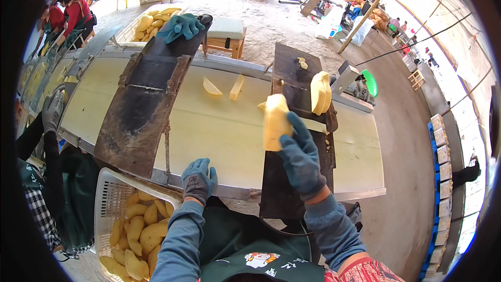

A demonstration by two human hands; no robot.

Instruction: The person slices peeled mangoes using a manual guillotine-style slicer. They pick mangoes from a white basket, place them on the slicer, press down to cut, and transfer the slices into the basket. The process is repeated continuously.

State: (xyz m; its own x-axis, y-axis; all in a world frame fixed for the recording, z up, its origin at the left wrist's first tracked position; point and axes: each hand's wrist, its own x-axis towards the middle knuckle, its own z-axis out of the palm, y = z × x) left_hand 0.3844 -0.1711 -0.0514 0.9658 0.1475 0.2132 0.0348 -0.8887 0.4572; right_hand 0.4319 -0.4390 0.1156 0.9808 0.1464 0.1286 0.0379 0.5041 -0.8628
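My right hand (303,160), in a blue-grey work glove, holds a cut piece of peeled yellow produce (275,123), fruit or root; its outline is blurred. It is above the left edge of a dark slicing board (291,188), which has a pale slot (313,125) across it. On that board, beyond the slot, thick yellow pieces (321,93) stand together. My left hand (199,180), gloved too, rests empty on the near metal edge of a pale conveyor belt (219,137), fingers partly spread. Two cut slices (236,87) lie on the belt's far half.
Left of my arm, a white plastic crate (102,196) holds several peeled yellow pieces. A second dark board (129,125) spans the belt, with blue gloves (182,27) at its far end. A neighbour's gloved hand (53,111) is at far left. Beyond the belt stands a padded stool (225,31).
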